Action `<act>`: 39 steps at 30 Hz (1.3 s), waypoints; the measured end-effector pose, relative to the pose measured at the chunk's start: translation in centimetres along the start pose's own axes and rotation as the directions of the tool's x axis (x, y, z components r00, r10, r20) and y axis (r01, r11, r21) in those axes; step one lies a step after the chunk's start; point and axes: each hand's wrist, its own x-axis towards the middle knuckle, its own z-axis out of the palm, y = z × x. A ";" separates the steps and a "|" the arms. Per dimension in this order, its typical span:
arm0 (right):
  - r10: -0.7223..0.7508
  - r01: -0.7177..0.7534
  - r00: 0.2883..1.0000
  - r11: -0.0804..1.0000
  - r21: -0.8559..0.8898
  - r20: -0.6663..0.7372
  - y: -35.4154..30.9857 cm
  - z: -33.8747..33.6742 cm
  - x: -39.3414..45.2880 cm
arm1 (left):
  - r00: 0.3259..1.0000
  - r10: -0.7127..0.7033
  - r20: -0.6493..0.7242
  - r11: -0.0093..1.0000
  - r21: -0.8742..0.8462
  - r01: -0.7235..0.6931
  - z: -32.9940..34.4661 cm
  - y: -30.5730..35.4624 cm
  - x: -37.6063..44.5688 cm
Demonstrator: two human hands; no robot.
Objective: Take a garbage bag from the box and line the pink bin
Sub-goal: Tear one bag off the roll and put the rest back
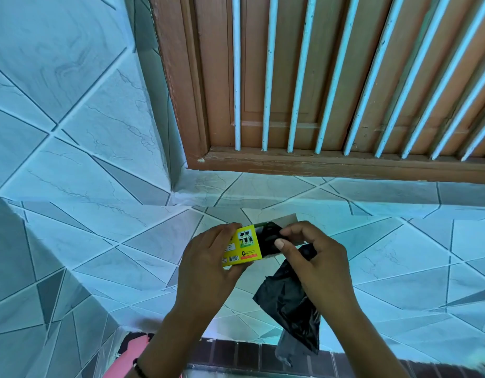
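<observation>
- Above the tiled floor, left hand grips the yellow box; right hand pinches the black garbage bag at its mouth.
- Risk: the roll may follow, or the film tear.
- Pink bin: barely visible, lower edge.

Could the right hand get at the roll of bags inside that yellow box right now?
Probably yes: the right hand is at the open end of the yellow box, and nothing blocks it.

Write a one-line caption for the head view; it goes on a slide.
Left hand holds the yellow box while the right hand pulls out a black garbage bag.
</observation>
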 end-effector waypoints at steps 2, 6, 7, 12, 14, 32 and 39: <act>-0.043 0.046 0.998 0.998 -0.045 0.051 0.0 0.1 -0.2 | 1.000 0.004 0.002 1.000 0.007 -0.004 0.0 0.0 -0.1; -0.115 0.122 0.981 0.992 -0.035 0.159 -0.6 0.2 -0.5 | 1.000 -0.007 0.004 1.000 -0.002 0.007 0.0 -0.2 -0.3; -0.122 0.129 0.976 0.991 -0.030 0.181 -0.7 0.0 -0.5 | 1.000 -0.010 0.008 1.000 -0.007 0.010 0.0 -0.3 -0.3; -0.067 0.069 0.969 0.998 -0.003 0.237 -0.9 -0.7 -0.1 | 0.999 -0.024 0.030 0.999 -0.040 0.025 -0.1 0.1 -0.6; -0.051 0.062 0.968 0.997 -0.038 0.245 -0.7 -0.9 0.1 | 0.999 -0.015 0.045 0.999 -0.051 0.017 -0.2 0.2 -0.6; 0.161 -0.255 0.945 0.908 0.332 0.284 -1.5 0.3 -1.4 | 0.999 -0.024 -0.046 0.998 -0.053 0.022 -0.6 0.8 -0.5; -0.040 -0.017 0.992 0.897 0.442 0.118 -1.3 0.1 -1.3 | 0.984 -0.171 0.048 0.959 -0.219 0.177 -1.1 1.5 -0.2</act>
